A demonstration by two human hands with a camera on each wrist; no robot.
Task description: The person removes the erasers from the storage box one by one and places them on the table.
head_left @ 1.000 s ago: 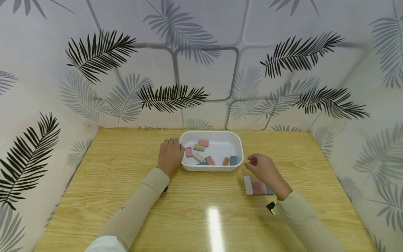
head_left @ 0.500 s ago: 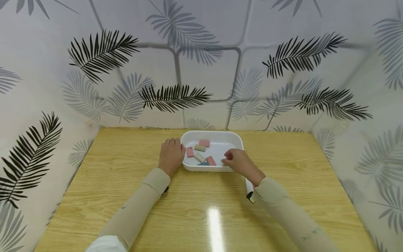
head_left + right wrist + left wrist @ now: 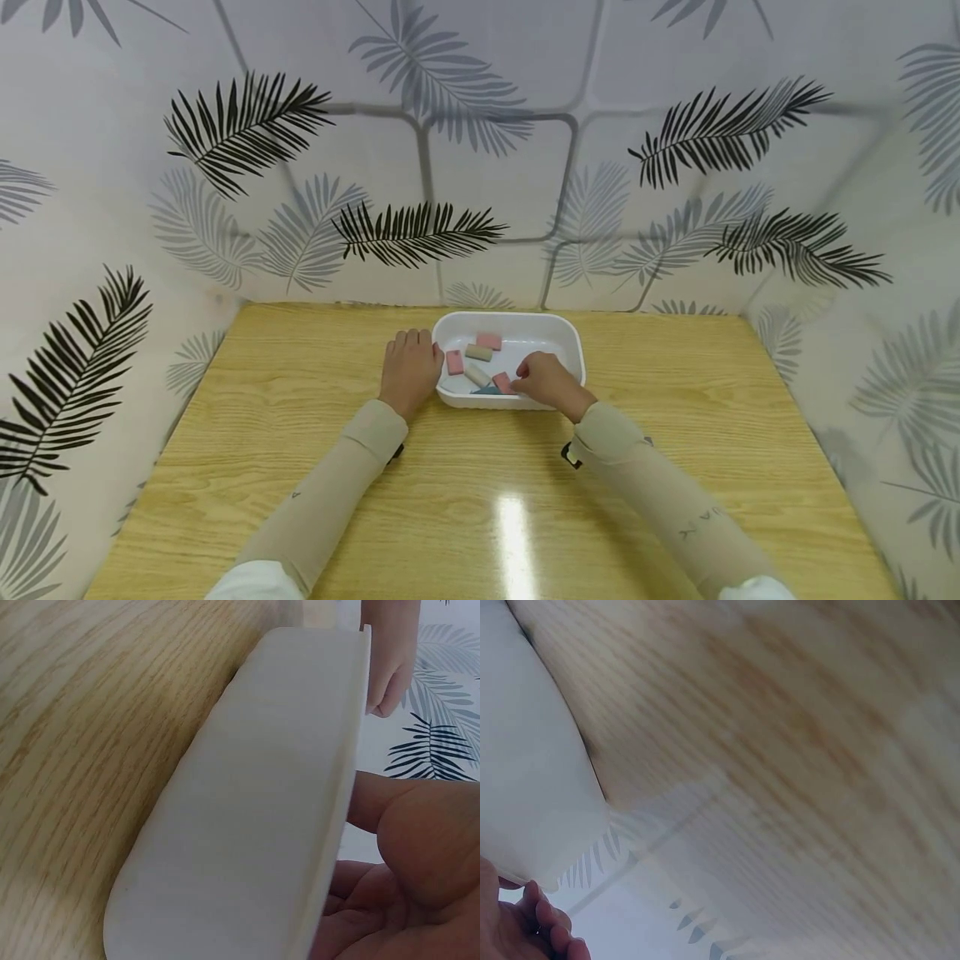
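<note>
A white plastic tray stands on the table, several small coloured blocks inside. My left hand grips its left end, the thumb at the rim, seen also in the left wrist view. Over the tray's right half, my right hand reaches in with bent fingers. Its fingertips are at the right end of a pink block; whether they pinch it is unclear, since the tray wall hides them in the right wrist view. Nearby lie a blue block, a pale block, a tan block and another pink block.
The wooden table reaches back to a wall with a leaf pattern. A third pink block lies at the tray's back. My right forearm covers most of the table right of the tray's front.
My right hand has moved from right of the tray into it, then further left to the pink block. The forearm now covers the row of blocks on the table. My left hand stays put.
</note>
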